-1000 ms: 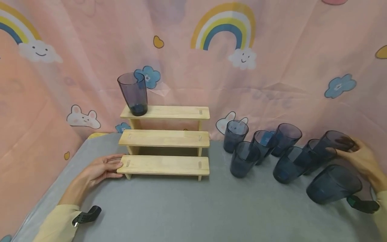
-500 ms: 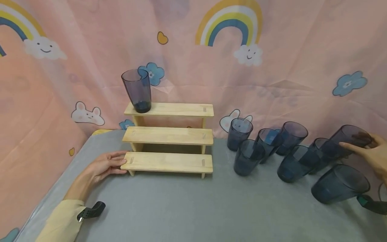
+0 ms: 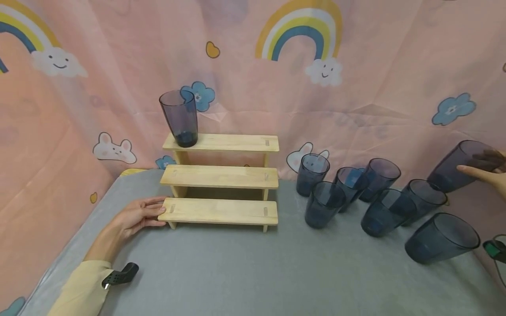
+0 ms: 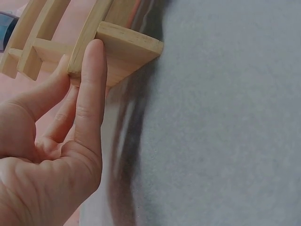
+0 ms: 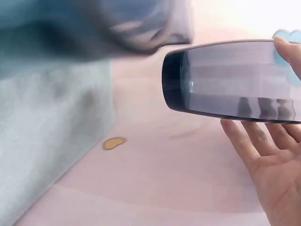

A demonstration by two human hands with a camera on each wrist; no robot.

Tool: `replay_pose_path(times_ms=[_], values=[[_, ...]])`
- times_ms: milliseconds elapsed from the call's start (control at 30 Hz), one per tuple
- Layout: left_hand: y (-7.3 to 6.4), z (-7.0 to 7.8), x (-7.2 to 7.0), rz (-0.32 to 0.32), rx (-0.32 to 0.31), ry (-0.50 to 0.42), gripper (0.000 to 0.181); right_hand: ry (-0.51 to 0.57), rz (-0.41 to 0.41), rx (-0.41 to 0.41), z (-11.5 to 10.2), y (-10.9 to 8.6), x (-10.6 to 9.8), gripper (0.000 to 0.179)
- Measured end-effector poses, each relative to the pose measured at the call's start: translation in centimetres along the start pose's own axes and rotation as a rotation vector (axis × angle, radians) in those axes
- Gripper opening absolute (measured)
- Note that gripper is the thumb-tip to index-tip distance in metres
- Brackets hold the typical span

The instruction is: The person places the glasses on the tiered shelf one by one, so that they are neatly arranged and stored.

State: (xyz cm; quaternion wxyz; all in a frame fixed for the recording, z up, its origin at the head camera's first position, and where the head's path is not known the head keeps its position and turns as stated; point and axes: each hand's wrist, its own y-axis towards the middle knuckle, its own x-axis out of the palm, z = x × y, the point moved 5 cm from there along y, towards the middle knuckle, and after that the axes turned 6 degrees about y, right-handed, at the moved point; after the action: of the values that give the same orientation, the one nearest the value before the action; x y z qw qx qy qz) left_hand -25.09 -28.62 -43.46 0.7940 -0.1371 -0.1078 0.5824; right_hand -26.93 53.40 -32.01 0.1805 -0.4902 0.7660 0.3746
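In the head view my left hand (image 3: 136, 217) grips the left end of the lowest step of a pale wooden three-step display stand (image 3: 221, 211). The left wrist view has the thumb and fingers (image 4: 91, 89) on either side of that step's edge (image 4: 87, 44). At the far right my right hand (image 3: 490, 177) holds a bluish-grey tumbler (image 3: 448, 169) by its upper part, lifted and tilted. Close up in the right wrist view, thumb and fingers lie on opposite sides of the tumbler (image 5: 221, 80). Another tumbler (image 3: 182, 120) stands upright on the top step's left end.
Several similar tumblers stand on the grey cloth right of the stand, among them a near one (image 3: 440, 241) and a leftmost one (image 3: 312, 175). A pink patterned curtain (image 3: 237, 26) hangs behind the table (image 3: 253, 276) and along its sides.
My right hand has lifted the tumbler up and to the right, out from among the others. My left hand stays on the stand. The head view has shifted slightly.
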Motion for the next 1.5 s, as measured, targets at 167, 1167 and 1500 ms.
replay_pose_path(times_ms=[167, 1167, 1500], values=[[0.0, -0.2, -0.1, 0.006, 0.004, -0.001, 0.075, 0.025, 0.068, 0.031, -3.1, 0.2, 0.1, 0.068], [0.3, -0.4, 0.0, -0.045, 0.039, -0.031, 0.073, 0.152, -0.105, -0.055, -15.2, 0.8, 4.3, 0.071], [0.4, -0.6, -0.2, -0.025, 0.028, -0.002, 0.073, 0.272, -0.172, -0.106, -18.9, 1.0, 6.8, 0.070]])
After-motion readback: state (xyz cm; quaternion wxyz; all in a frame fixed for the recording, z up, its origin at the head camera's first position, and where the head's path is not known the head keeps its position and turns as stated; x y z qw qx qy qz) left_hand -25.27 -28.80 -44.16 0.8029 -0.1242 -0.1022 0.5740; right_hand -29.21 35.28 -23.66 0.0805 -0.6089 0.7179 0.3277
